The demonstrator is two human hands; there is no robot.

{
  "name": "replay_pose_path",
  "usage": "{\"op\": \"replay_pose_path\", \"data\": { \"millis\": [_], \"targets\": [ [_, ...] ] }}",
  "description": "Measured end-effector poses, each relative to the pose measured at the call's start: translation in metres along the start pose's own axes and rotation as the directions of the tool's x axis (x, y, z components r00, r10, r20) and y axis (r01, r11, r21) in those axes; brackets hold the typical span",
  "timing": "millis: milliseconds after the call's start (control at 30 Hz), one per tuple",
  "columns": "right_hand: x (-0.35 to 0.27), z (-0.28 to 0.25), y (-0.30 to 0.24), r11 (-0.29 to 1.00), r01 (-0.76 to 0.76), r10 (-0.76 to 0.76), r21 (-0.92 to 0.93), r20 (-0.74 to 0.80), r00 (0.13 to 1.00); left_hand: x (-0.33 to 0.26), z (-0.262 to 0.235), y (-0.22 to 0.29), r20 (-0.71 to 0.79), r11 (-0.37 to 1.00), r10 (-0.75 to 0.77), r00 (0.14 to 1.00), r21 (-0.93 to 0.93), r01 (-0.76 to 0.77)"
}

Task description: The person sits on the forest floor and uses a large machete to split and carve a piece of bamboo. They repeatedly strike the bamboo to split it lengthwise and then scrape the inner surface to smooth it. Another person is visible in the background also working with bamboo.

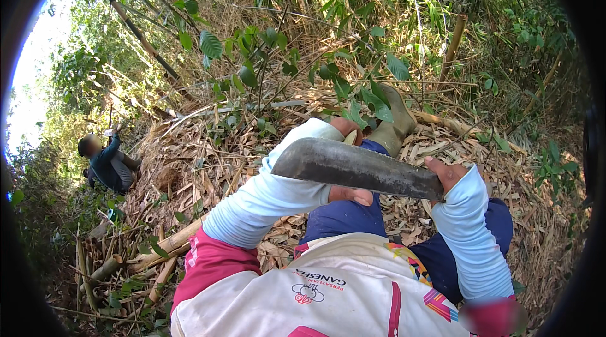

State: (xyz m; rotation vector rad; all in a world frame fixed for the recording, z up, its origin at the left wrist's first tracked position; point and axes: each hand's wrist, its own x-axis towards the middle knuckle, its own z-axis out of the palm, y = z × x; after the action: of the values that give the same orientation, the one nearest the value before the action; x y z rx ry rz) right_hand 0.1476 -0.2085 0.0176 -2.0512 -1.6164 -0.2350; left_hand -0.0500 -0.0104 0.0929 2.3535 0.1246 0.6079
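I sit on a slope covered in dry bamboo leaves. My right hand (445,174) is closed around the handle end of a broad, dark machete (353,166). Its blade reaches left across my lap. My left hand (346,127), in a pale blue sleeve, lies behind the blade, which hides most of it. Curled fingers show above the blade and a fingertip below it. A small pale piece (351,138) shows at those fingers, and I cannot tell whether the hand holds it.
My olive rubber boot (395,123) points upslope among green saplings (265,59). Cut bamboo poles (167,243) lie at lower left. Another person (106,165) crouches at the far left. A bamboo stalk (454,43) stands upper right.
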Motion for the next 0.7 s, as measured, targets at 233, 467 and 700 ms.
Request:
{"op": "replay_pose_path", "data": {
  "millis": [233, 467, 700],
  "targets": [
    [0.002, 0.001, -0.002, 0.997, -0.049, 0.05, 0.06, -0.001, 0.999, -0.011, 0.023, -0.012, -0.125, 0.945, 0.053, 0.991, -0.314, -0.091],
    [-0.007, 0.033, 0.003, 0.8, -0.246, 0.254, 0.548, 0.064, 0.965, 0.002, 0.006, -0.004, 0.133, 0.872, -0.178, 0.975, -0.439, 0.219],
    [0.009, 0.011, 0.004, 0.395, -0.557, 0.476, 0.731, 0.356, 0.805, 0.003, 0.014, -0.016, 0.237, 0.405, -0.089, 0.967, -0.879, 0.252]
  ]
}}
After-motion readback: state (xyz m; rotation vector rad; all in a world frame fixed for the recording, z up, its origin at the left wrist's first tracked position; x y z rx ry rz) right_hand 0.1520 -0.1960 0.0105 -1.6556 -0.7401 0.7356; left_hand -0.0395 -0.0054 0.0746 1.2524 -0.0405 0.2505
